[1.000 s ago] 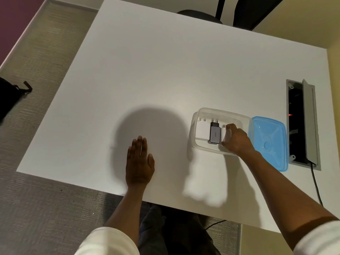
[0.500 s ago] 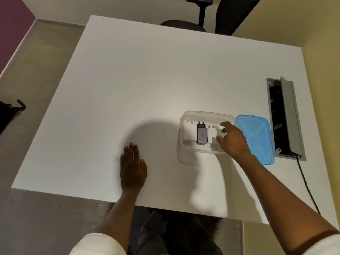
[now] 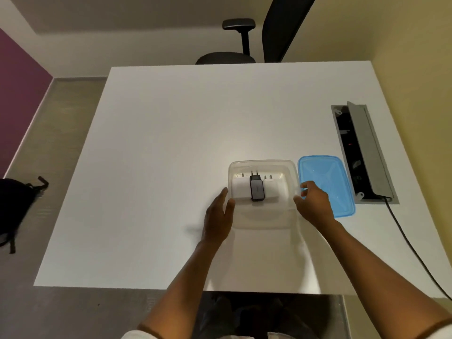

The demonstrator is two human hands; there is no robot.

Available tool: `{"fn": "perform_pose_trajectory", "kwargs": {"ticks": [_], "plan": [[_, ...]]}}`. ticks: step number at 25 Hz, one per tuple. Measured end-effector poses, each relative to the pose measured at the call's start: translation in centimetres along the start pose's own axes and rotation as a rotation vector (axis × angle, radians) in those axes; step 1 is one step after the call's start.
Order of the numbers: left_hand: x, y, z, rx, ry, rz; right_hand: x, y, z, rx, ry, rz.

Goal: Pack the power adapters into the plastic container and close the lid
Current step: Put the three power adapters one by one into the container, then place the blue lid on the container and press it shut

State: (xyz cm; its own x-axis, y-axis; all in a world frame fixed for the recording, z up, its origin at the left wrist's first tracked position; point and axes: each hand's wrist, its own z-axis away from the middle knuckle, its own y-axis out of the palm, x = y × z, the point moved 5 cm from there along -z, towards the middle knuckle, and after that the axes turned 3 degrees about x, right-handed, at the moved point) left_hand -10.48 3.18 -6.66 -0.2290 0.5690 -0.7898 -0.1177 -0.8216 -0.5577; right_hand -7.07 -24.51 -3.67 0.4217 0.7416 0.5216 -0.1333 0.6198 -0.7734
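Flanking the clear rectangular plastic container (image 3: 263, 194) were both hands, near the right half of the white table's (image 3: 195, 133) front edge. Left hand (image 3: 218, 216) lay against the container's left wall, fingers straight and loose, grasping nothing. Right hand (image 3: 314, 204) sat at the right wall, fingers curled toward the rim; whether they pinched it could not be told.

Inside the container, toward its far wall, lay two white power adapters (image 3: 244, 189) side by side, prongs pointing away, with a dark grey power adapter (image 3: 257, 190) between or over them. No adapter showed loose on the table, so packing looked done.

Translucent blue plastic lid (image 3: 326, 184) rested flat just right of the container, partly under the right hand, not yet fitted. Remaining, by judgement: lift lid, seat it, press it shut.
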Motion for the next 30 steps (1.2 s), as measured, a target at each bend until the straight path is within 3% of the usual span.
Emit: {"fn": "perform_pose_trajectory", "kwargs": {"ticks": [5,10,14,19,24,27,30], "plan": [[-1.5,0.2,0.1,0.041,0.073,-0.053,-0.3,-0.3,0.9,-0.038,-0.074,-0.04],[-2.5,0.1,0.5,0.02,0.018,-0.02,-1.0,-0.3,1.2,0.017,-0.049,-0.095],[-3.6,0.0,0.6,-0.052,-0.043,-0.121,-1.8,-1.1,0.8,0.02,-0.045,-0.142],[-10.5,2.0,1.3,-0.142,0.173,-0.113,-5.5,-4.4,-0.6,-0.064,0.027,-0.173],[-16.5,9.7,4.2,0.048,0.457,-0.109,-11.3,-7.1,-2.4,-0.063,0.109,-0.161],[-17.3,14.4,4.5,0.183,0.496,-0.243,-14.1,-7.9,-2.9,-0.066,0.144,-0.136],[-17.2,18.1,3.6,0.318,0.429,-0.292,-16.3,-8.3,-3.3,-0.047,0.169,-0.122]]}}
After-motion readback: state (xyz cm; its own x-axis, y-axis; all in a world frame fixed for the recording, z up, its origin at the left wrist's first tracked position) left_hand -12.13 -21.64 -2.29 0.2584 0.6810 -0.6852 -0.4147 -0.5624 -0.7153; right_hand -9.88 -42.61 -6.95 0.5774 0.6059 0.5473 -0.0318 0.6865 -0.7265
